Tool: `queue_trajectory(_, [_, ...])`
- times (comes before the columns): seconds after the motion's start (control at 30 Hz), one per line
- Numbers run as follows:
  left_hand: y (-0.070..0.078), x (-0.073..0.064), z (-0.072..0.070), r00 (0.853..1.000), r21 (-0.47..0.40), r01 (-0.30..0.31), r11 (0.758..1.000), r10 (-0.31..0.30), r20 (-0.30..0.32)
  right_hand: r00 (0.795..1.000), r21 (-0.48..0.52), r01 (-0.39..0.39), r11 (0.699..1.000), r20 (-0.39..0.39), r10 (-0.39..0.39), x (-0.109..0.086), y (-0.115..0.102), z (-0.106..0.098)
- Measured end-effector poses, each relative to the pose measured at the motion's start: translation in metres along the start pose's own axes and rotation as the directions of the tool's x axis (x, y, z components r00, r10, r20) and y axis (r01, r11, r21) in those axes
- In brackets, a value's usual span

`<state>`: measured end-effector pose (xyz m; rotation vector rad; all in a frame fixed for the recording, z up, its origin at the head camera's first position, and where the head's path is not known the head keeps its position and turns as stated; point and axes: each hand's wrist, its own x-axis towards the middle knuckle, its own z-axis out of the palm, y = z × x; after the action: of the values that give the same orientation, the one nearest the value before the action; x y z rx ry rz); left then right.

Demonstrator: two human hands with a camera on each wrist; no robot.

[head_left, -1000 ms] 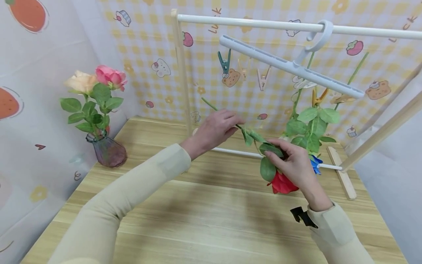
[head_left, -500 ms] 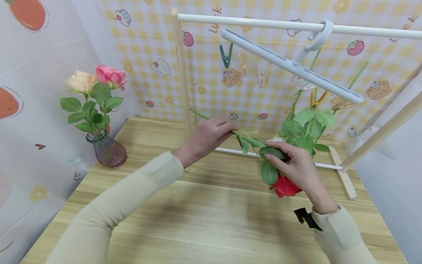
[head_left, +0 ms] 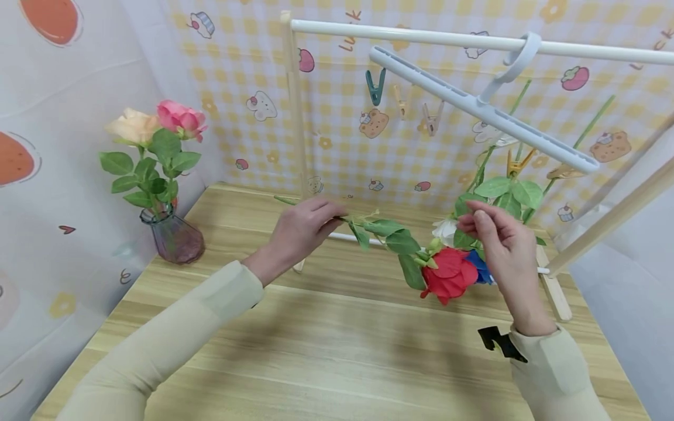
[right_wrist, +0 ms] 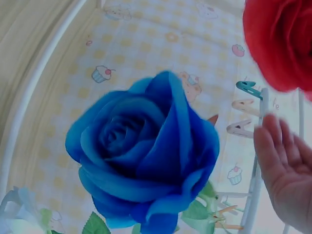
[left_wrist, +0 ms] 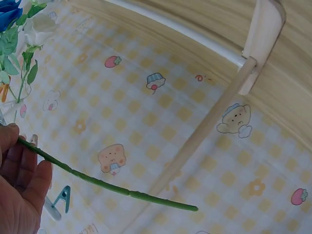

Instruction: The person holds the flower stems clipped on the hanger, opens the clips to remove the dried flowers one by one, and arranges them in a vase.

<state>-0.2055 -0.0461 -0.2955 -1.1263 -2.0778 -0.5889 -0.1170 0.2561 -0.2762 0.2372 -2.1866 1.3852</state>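
In the head view, my left hand (head_left: 302,231) pinches the green stem of a red artificial rose (head_left: 450,275). The rose lies sideways, its bloom to the right. The left wrist view shows the bare stem (left_wrist: 100,183) reaching out past the fingers. My right hand (head_left: 505,251) holds nothing, its fingers relaxed, just right of the red bloom. In the right wrist view it stands below the red petals, and a blue rose (right_wrist: 141,151) hangs close by. A white flower (head_left: 444,231) hangs behind the red one, its head downward.
A pale blue hanger (head_left: 484,108) tilts on the rack's white bar (head_left: 421,36). From it hang a green clothespin (head_left: 375,88), a yellow clothespin (head_left: 518,164) and others. A glass vase (head_left: 176,237) with peach and pink roses stands on the left of the wooden table (head_left: 342,362).
My right hand has let go of the red rose near its leaves and moved up and right. My left hand has moved left and slightly down, drawing the rose along.
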Motion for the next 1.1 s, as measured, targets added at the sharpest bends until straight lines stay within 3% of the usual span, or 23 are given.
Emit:
queue_trajectory(0.17, [-0.002, -0.011, -0.011, 1.000, -0.001, 0.027, 1.000, -0.027, -0.016, 0.988, 0.025, -0.020, 0.999, -0.150, 0.024, 0.010, 0.002, 0.008])
queue_trajectory(0.3, [-0.003, -0.017, -0.019, 0.998, -0.028, 0.061, 0.998, -0.062, -0.018, 0.983, 0.007, -0.050, 0.999, -0.179, 0.050, 0.020, 0.002, 0.015])
queue_trajectory(0.57, [-0.007, -0.028, -0.028, 0.995, -0.032, 0.098, 0.995, -0.099, -0.032, 0.964, 0.062, -0.231, 0.971, -0.124, 0.237, 0.037, 0.004, 0.027])
queue_trajectory(0.9, [-0.011, -0.034, -0.029, 0.993, -0.029, 0.112, 0.993, -0.113, -0.039, 0.945, -0.086, -0.326, 0.941, -0.034, 0.325, 0.049, 0.020, 0.024])
queue_trajectory(1.1, [-0.013, -0.035, -0.030, 0.991, -0.029, 0.122, 0.992, -0.123, -0.044, 0.921, -0.080, -0.386, 0.919, 0.013, 0.389, 0.051, 0.032, 0.021])
